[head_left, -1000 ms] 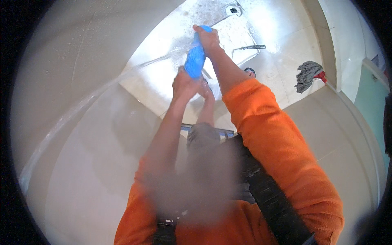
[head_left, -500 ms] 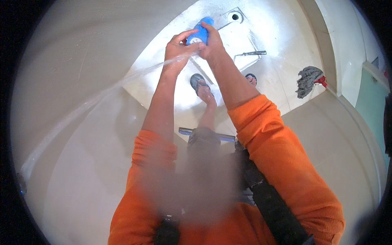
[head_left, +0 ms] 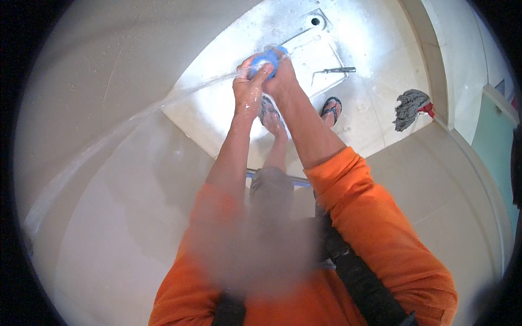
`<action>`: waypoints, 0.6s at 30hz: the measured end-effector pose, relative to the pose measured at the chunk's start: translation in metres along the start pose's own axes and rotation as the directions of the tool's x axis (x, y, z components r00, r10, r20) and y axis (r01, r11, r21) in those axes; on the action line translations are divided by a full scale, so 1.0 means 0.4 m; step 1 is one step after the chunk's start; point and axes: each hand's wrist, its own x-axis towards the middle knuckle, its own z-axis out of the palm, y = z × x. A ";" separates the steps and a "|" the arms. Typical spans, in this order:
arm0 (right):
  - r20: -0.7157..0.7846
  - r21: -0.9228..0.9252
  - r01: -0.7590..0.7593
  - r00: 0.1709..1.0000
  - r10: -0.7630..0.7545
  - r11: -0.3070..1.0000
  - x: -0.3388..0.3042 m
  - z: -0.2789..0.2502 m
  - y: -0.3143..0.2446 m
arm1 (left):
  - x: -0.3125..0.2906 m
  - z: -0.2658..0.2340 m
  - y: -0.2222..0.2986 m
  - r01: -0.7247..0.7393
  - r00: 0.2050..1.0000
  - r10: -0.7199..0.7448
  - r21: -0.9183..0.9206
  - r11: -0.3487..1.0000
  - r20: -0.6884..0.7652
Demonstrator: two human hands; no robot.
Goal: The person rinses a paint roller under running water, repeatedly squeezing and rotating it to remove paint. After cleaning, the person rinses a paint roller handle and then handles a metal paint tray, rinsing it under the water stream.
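Observation:
Both my hands hold a blue bottle-shaped object point(head_left: 265, 61) whose round pale end faces me. Its exact kind is not clear. My left hand point(head_left: 250, 87) is closed on its left side, thumb lying across the near end. From the other side my right hand point(head_left: 283, 79) grips it, most of its fingers hidden. A stream of water point(head_left: 163, 106) comes in from the left edge and strikes the blue object and my left hand. Wet shine and drops show on my left wrist.
A round drain hole point(head_left: 315, 22) lies beyond my hands. To the right, a dark-handled tool point(head_left: 340, 70) rests on the wet floor, near a grey mop head point(head_left: 411, 110). Sandalled feet point(head_left: 330, 110) stand below my hands. A blue-edged squeegee point(head_left: 300, 182) is partly hidden by a leg.
My hands have brought the blue object nearer to me and turned its end up into the water stream. My left hand has shifted right.

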 end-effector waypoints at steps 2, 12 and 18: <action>0.063 0.020 0.021 0.998 -0.022 1.000 -0.013 -0.024 0.004 | 0.004 0.009 0.003 -0.006 1.000 0.006 -0.018 1.000 0.004; 0.013 -0.350 0.120 0.992 -0.124 0.929 -0.055 -0.030 -0.004 | -0.045 -0.017 -0.018 -0.025 0.996 0.041 0.202 0.979 -0.076; 0.115 -0.519 0.208 0.978 -0.173 0.829 -0.075 -0.125 -0.012 | -0.040 -0.006 0.095 0.172 0.878 -0.392 0.583 0.794 0.275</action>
